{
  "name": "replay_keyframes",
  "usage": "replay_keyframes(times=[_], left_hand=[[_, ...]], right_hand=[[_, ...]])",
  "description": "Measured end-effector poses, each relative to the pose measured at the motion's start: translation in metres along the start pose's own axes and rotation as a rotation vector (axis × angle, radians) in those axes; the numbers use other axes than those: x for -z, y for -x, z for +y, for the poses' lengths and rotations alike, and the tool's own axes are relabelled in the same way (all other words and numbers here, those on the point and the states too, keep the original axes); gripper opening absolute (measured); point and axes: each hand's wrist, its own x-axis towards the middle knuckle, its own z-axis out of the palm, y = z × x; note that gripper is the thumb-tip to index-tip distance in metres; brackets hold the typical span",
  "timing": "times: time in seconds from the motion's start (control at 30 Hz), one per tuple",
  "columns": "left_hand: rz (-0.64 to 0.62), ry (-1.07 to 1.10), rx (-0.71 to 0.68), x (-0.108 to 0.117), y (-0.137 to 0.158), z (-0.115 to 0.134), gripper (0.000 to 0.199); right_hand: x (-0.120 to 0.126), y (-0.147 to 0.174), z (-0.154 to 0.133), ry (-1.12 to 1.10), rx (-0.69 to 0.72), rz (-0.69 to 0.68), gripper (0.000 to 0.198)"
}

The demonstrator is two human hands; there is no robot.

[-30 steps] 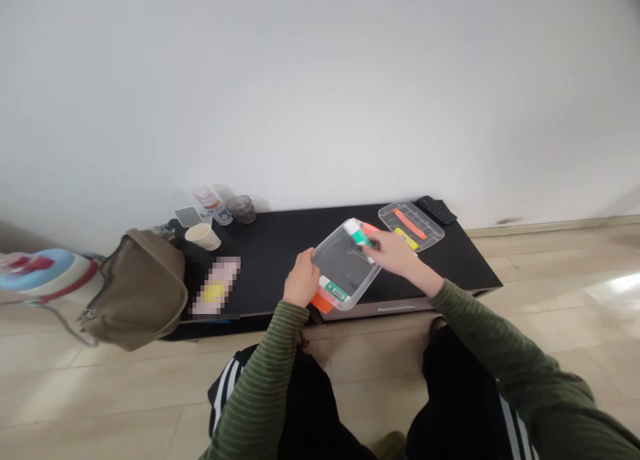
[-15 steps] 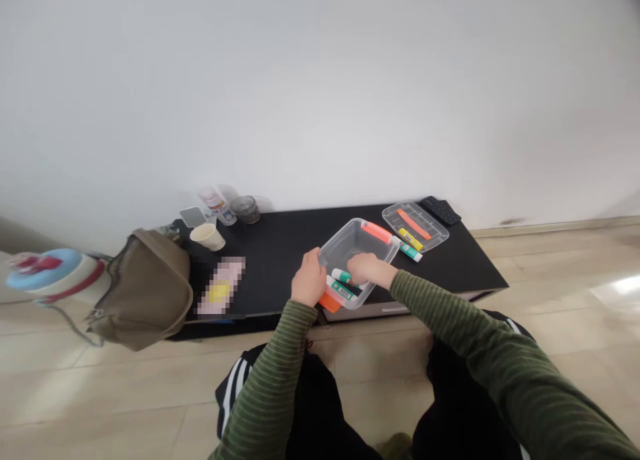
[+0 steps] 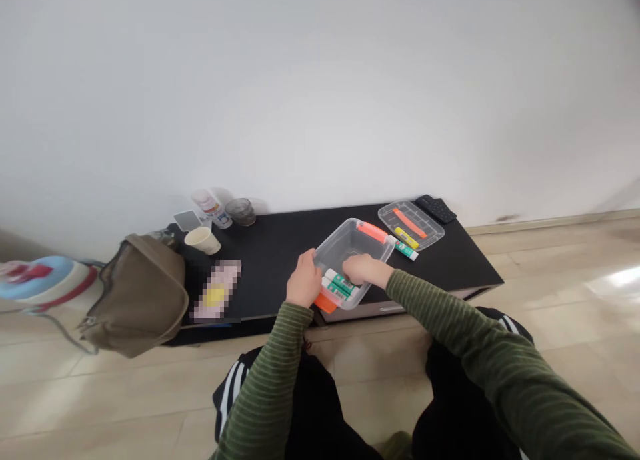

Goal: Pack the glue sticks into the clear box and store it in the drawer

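A clear plastic box [image 3: 334, 245] with orange latches stands tilted in view near the front edge of the black cabinet. My left hand [image 3: 304, 280] is closed over its left rim, thumb on the inner side. Two green-and-white glue sticks lie side by side in the near end: an upper glue stick [image 3: 341, 280] and a lower glue stick [image 3: 334, 289]. My right hand [image 3: 364, 271] reaches inside over the right wall, its fingers curled against the upper glue stick; the fingertips are partly hidden. Beyond the box, the clear lid [image 3: 434, 228] carries an orange strip.
A yellow glue stick [image 3: 407, 237] lies on the lid, and a green glue stick [image 3: 405, 249] rests beside it. Behind is a black keypad-like object [image 3: 440, 209]. To the left are a paper cup [image 3: 203, 240], a glass [image 3: 241, 211], a spray bottle [image 3: 214, 210] and a brown bag [image 3: 143, 293].
The glue stick in my right hand has come down beside the other one inside the box. My left hand stays on the rim. The whole view has shifted slightly.
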Motion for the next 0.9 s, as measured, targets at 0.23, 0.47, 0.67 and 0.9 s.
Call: replay_keyframes(times=[0.23,0.47,0.67,0.9], left_hand=[[-0.016,-0.001,0.005,0.0,0.0,-0.002,0.051],[-0.012,0.018,0.003,-0.002,-0.002,-0.004,0.05],[-0.005,0.034,-0.01,-0.003,-0.003,-0.009,0.05],[-0.013,0.05,0.005,-0.001,-0.004,-0.006,0.051]], right_hand=[[-0.013,0.036,0.055,-0.359,-0.032,1.051,0.035],[-0.065,0.053,0.165,-0.371,-0.394,0.945,0.024],[-0.089,0.042,0.176,-0.28,-0.482,0.632,0.022],[-0.084,0.032,0.165,-0.242,-0.552,0.406,0.032]])
